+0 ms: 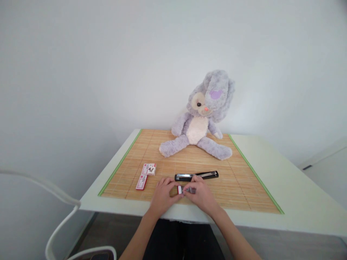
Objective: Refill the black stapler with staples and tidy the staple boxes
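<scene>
My left hand (163,194) is closed, thumb and fingers gripping the end of a small red-and-white staple box (179,190) near the mat's front edge. At the other end of that box, my right hand (200,192) pinches grey metallic strips that look like staples (193,190); its fingers partly cover them. Just beyond both hands lies a black stapler (211,175), swung open with its silver staple channel showing. Its near side is partly hidden by the right hand's fingers.
Two small red-and-white boxes (141,182) lie left of my hands, one bearing a dark picture. A grey plush rabbit (197,131) sits at the back of the bamboo mat (162,166). The white table (292,195) meets a wall behind. A white cable (62,216) hangs at left.
</scene>
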A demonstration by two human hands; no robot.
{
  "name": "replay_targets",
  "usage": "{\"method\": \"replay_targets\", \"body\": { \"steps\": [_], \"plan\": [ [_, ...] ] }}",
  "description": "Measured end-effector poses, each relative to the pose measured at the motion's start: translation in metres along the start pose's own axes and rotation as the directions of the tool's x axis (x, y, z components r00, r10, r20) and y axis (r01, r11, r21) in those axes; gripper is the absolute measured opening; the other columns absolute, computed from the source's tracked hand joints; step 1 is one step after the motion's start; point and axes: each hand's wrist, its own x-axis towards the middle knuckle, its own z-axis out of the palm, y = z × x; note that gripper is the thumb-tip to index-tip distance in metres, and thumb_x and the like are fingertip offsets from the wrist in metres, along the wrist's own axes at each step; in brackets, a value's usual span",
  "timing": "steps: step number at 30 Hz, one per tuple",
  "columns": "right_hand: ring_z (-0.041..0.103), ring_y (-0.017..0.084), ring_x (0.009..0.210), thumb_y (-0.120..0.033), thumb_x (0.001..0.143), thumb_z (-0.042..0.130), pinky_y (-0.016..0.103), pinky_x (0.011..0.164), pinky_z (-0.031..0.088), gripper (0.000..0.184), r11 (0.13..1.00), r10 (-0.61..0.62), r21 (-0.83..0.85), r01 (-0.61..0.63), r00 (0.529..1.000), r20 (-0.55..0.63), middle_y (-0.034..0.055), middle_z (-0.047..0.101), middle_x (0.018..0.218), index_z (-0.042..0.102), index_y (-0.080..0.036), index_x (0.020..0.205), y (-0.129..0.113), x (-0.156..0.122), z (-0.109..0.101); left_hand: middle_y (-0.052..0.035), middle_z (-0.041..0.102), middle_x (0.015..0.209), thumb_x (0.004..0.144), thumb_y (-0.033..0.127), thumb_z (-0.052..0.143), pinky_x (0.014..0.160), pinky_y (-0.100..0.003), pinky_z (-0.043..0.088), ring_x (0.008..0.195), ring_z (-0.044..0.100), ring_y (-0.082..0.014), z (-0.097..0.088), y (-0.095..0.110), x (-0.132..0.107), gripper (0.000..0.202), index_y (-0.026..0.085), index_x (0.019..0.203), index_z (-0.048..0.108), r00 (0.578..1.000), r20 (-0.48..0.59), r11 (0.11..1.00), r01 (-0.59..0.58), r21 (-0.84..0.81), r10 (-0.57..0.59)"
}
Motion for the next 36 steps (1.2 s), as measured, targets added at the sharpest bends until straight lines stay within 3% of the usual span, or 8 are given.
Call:
{"method": "replay_targets", "body": {
  "steps": [9, 13, 18, 21, 23, 26, 32, 36],
  "plan": [
    [0.058, 0.021, 0.090, -0.026, 0.089, 0.064, 0.031, 0.078, 0.046, 0.009, 0.985, 0.087, 0.156, -0.067, 0.989, -0.121, 0.0041, 0.060, 0.090, 0.073, -0.022, 0.086, 0.027, -0.016, -0.013, -0.0025, 0.065, 0.115, 0.083, 0.049, 0.079, 0.098, -0.041, 0.042, 0.114, 0.055, -0.0262, 0.000, 0.000, -0.001, 0.034, 0.034, 0.113, 0.072, 1.000, 0.003, 1.000, 0.003, -0.005, -0.003],
    [0.057, 0.019, 0.080, -0.029, 0.090, 0.062, 0.029, 0.070, 0.045, 0.012, 0.983, 0.102, 0.161, -0.086, 0.991, -0.092, 0.0038, 0.060, 0.091, 0.072, -0.021, 0.088, 0.043, -0.022, -0.018, -0.0020, 0.066, 0.113, 0.083, 0.050, 0.079, 0.097, -0.041, 0.041, 0.113, 0.055, -0.0259, 0.000, -0.001, -0.001, 0.034, 0.034, 0.113, 0.072, 1.000, 0.007, 1.000, 0.004, 0.005, -0.004],
    [0.058, 0.020, 0.083, -0.033, 0.089, 0.064, 0.030, 0.074, 0.046, 0.014, 0.991, 0.110, 0.077, -0.106, 0.993, -0.052, 0.0041, 0.062, 0.092, 0.071, -0.021, 0.086, 0.054, -0.024, -0.024, -0.0012, 0.068, 0.100, 0.083, 0.051, 0.078, 0.091, -0.040, 0.041, 0.101, 0.058, -0.0252, -0.001, 0.000, 0.001, 0.034, 0.033, 0.111, 0.072, 0.999, 0.037, 0.999, 0.033, 0.005, -0.033],
    [0.060, 0.020, 0.084, -0.033, 0.087, 0.068, 0.031, 0.077, 0.047, 0.016, 0.992, 0.122, 0.040, -0.121, 0.992, -0.021, 0.0030, 0.063, 0.090, 0.072, -0.022, 0.098, 0.057, -0.026, -0.030, 0.0006, 0.069, 0.095, 0.083, 0.048, 0.080, 0.090, -0.038, 0.041, 0.097, 0.059, -0.0240, -0.002, 0.001, 0.001, 0.033, 0.032, 0.110, 0.072, 0.998, 0.049, 0.999, 0.039, -0.027, -0.038],
    [0.061, 0.021, 0.087, -0.031, 0.083, 0.072, 0.032, 0.080, 0.048, 0.030, 0.992, 0.120, 0.042, -0.121, 0.993, 0.020, 0.0036, 0.066, 0.095, 0.071, -0.023, 0.112, 0.059, -0.028, -0.033, 0.0014, 0.070, 0.096, 0.082, 0.046, 0.081, 0.091, -0.038, 0.040, 0.098, 0.060, -0.0237, -0.002, 0.002, 0.001, 0.032, 0.033, 0.110, 0.072, 0.998, 0.044, 0.999, 0.039, -0.038, -0.038],
    [0.063, 0.022, 0.095, -0.027, 0.082, 0.073, 0.032, 0.085, 0.047, 0.037, 0.994, 0.087, 0.057, -0.092, 0.992, 0.088, 0.0050, 0.068, 0.106, 0.071, -0.024, 0.119, 0.056, -0.029, -0.034, 0.0017, 0.072, 0.100, 0.082, 0.044, 0.081, 0.093, -0.039, 0.040, 0.100, 0.060, -0.0242, 0.000, 0.004, 0.001, 0.033, 0.034, 0.112, 0.072, 0.999, 0.044, 0.999, 0.028, -0.037, -0.026],
    [0.062, 0.021, 0.085, -0.026, 0.086, 0.070, 0.030, 0.080, 0.046, 0.022, 0.995, 0.067, 0.059, -0.077, 0.985, 0.156, 0.0040, 0.068, 0.097, 0.077, -0.024, 0.106, 0.027, -0.019, -0.026, 0.0021, 0.073, 0.103, 0.083, 0.044, 0.081, 0.094, -0.039, 0.040, 0.101, 0.059, -0.0243, 0.000, 0.005, 0.001, 0.035, 0.038, 0.116, 0.072, 0.998, 0.065, 0.999, 0.000, -0.033, 0.002],
    [0.061, 0.019, 0.084, -0.023, 0.085, 0.072, 0.027, 0.077, 0.044, 0.027, 0.997, 0.010, 0.070, -0.022, 0.985, 0.171, 0.0018, 0.066, 0.095, 0.077, -0.029, 0.111, 0.012, -0.012, -0.019, 0.0019, 0.072, 0.102, 0.083, 0.045, 0.081, 0.094, -0.040, 0.040, 0.101, 0.060, -0.0243, -0.002, 0.005, 0.001, 0.039, 0.039, 0.120, 0.070, 0.997, 0.079, 0.998, -0.006, -0.056, 0.011]
  ]
}}
